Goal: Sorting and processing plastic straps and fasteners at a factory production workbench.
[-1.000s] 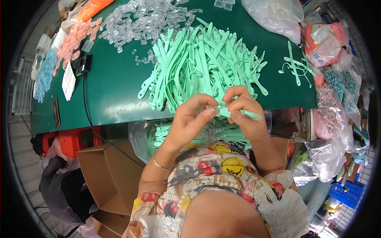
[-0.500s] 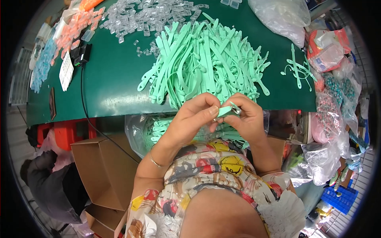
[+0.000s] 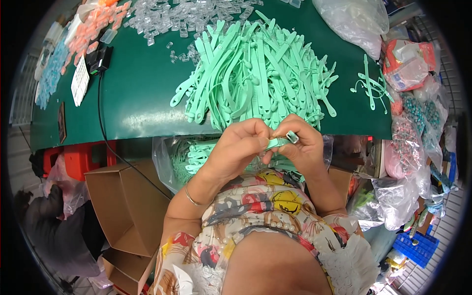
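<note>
My left hand [image 3: 240, 148] and right hand [image 3: 303, 142] are pinching a mint-green plastic strap [image 3: 277, 143] between them, a clear clip [image 3: 292, 136] showing at its right end. Just beyond my grip, a heap of similar straps [image 3: 258, 73] is lying.

Cardboard box [image 3: 140, 206] at left, blue basket [image 3: 415, 249] right.

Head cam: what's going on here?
A person pinches one mint-green strap between left hand and right hand, in front of the near edge of the green table. A small clear piece shows by the right fingers; whether it is fastened to the strap, I can't tell. A big pile of similar straps lies on the table, with loose clear plastic pieces beyond it.
</note>
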A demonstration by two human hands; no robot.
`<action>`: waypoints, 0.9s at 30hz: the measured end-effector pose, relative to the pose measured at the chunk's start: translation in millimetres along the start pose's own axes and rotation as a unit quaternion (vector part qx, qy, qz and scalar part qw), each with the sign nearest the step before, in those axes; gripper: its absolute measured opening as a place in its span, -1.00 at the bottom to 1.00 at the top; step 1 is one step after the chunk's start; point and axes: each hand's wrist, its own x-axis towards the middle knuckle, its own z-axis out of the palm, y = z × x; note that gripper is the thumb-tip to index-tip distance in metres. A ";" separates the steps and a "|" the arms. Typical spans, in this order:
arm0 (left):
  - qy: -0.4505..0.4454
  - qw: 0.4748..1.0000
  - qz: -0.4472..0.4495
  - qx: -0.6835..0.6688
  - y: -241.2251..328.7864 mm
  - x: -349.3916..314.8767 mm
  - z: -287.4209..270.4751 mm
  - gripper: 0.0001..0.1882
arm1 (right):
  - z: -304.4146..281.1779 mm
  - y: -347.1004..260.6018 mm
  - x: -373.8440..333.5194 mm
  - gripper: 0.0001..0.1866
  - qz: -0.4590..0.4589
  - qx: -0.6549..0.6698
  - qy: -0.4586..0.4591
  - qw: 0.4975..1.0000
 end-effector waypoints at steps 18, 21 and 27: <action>0.072 0.961 0.172 0.202 -7.6 -0.2 0.5 -0.81 | -9.6 -39.2 3.3 -0.87 -0.043 -0.287 0.070 0.954; 0.031 0.918 0.221 0.328 -10.6 -1.4 -2.5 -0.83 | -7.3 -26.9 7.2 -0.90 -0.015 -0.266 -0.022 0.964; -0.029 0.891 0.107 0.440 3.8 -2.9 -3.2 -0.79 | -5.9 -21.2 0.9 -0.87 0.034 -0.196 -0.050 0.979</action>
